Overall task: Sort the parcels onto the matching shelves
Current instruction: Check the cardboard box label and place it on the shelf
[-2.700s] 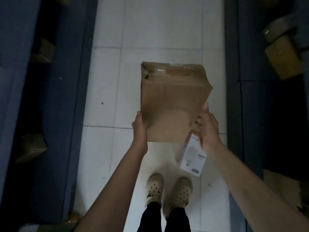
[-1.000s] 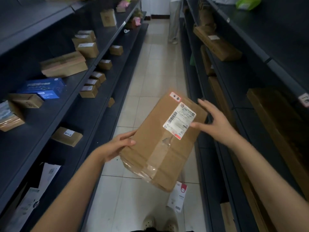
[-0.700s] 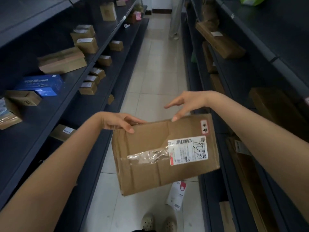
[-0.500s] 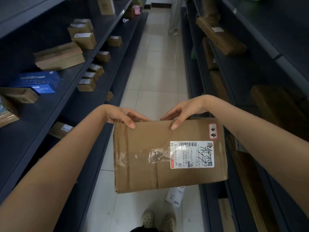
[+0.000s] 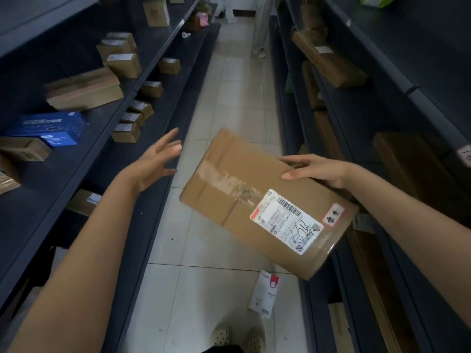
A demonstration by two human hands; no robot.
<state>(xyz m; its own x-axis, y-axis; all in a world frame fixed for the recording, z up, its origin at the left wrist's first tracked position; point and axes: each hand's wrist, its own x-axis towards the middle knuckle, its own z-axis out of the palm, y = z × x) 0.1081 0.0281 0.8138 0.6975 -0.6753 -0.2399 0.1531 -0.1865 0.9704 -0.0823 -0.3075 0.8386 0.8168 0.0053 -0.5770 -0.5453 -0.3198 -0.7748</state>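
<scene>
Clearly stiff and light enough for one hand, the cardboard parcel (image 5: 265, 200) hangs tilted, right hand (image 5: 316, 171) pinching its far edge, thumb on top. Left hand (image 5: 155, 161) floats free, fingers spread; it should probably take the near edge, since the glossy tape (image 5: 224, 180) looks slippery.

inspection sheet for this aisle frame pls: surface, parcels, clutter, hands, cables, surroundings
Surface: pale tiled floor, bare down the aisle.
Job's things: cardboard parcel tilted, label up; boxes on left shelves.
Clutter: small white box lying on the floor near the feet.
Grippers: right hand grips the parcel's far edge; left hand open, off the parcel.
Cables: nothing seen.
Surroundings: dark shelving both sides; another person's legs far down.
</scene>
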